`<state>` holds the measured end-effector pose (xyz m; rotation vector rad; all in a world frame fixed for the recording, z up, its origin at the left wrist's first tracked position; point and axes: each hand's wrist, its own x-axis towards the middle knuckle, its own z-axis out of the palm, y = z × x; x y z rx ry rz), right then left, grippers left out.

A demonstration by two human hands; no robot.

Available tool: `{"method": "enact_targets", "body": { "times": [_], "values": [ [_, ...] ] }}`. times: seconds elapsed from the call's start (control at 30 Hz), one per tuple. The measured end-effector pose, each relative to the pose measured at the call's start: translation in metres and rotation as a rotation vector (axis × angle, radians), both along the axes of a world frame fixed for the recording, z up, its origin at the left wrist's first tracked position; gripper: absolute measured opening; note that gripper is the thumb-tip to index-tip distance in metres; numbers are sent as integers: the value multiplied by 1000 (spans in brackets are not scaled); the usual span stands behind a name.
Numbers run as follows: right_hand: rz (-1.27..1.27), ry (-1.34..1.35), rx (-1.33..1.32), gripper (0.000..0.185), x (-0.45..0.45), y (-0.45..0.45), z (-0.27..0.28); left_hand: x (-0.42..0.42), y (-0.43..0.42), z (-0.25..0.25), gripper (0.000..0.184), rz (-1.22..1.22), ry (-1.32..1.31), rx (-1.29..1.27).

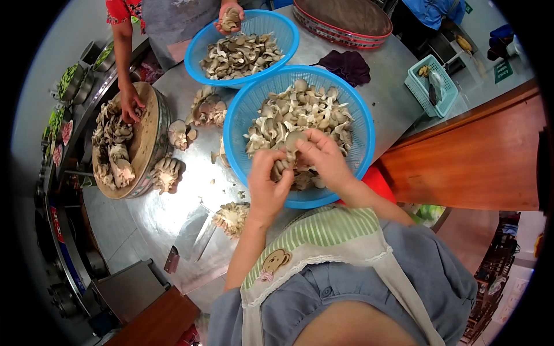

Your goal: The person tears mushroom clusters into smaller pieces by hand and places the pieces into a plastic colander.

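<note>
Over the near blue basket (369, 124), my left hand (269, 181) and my right hand (325, 154) are close together. Between their fingers is a small cluster of oyster mushrooms (291, 142), gripped from both sides. Torn oyster mushrooms (300, 112) fill much of the basket below. A larger mushroom clump (232, 219) lies on the metal table beside my left forearm. Other clumps rest left of the basket, one of them a pale clump (166, 174) next to the round board.
Across the table, a co-worker's hand (131, 104) touches mushrooms on a round wooden board (151, 124); the other holds a clump over a second blue basket (193, 52). A cleaver (203, 236) lies at the near left. A dark cloth (345, 66) and a red-rimmed round container (346, 37) sit at the back.
</note>
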<state>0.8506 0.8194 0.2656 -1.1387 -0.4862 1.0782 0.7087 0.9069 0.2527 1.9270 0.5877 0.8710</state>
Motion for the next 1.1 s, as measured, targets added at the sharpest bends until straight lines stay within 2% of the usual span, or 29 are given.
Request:
{"method": "enact_targets", "body": {
  "times": [0.03, 0.07, 0.13, 0.17, 0.2, 0.23, 0.3, 0.37, 0.4, 0.47, 0.6, 0.73, 0.8, 0.83, 0.9, 0.97, 1.1],
  "values": [
    [-79, 16, -15, 21, 2, 2, 4, -1, 1, -1, 22, 22, 15, -109],
    [-83, 17, -15, 21, 7, 3, 3, -3, 5, -10, 22, 18, 16, -109],
    [-219, -107, -33, 25, 25, 2, 1, -4, 15, -28, 19, 80, -128, -516],
    [-172, -303, -18, 25, 38, 0, -11, -5, 17, -27, 22, 59, -152, -649],
    [-168, -300, -18, 25, 39, 2, -15, -4, 18, -27, 22, 63, -151, -650],
    [-286, -711, -12, 26, 39, 4, -17, -3, 18, -26, 27, 36, -176, -630],
    [-399, -1126, 3, 28, 37, 6, -15, 2, 20, -24, 32, 11, -207, -606],
    [-30, -517, -10, 29, 19, 4, 2, 4, 18, -20, 47, -24, -72, -332],
    [-31, -517, -13, 29, 14, 4, 2, 6, 17, -17, 47, -26, -72, -334],
    [254, -500, -2, 27, 8, 5, 3, 9, 15, -8, 56, -55, -24, -157],
    [352, -512, -76, 23, 13, 5, 5, 4, 14, 8, 63, -66, 76, -47],
    [394, -414, 27, 20, 15, 7, -12, 0, 15, 3, 65, -130, 60, -43],
    [411, -239, 37, 16, 16, 8, -15, -1, 13, 4, 63, -126, 71, -136],
    [414, -238, 35, 16, 16, 8, -16, -2, 13, 3, 63, -123, 71, -139],
    [310, -114, -24, 17, 17, 7, -17, -2, 12, 0, 57, -137, -4, -284],
    [245, -124, -16, 16, 22, 6, -9, -6, 18, -23, 55, -156, -29, -293],
    [118, -160, -1, 21, 33, 7, -4, -5, 19, -15, 49, -157, -60, -376]
  ]
}}
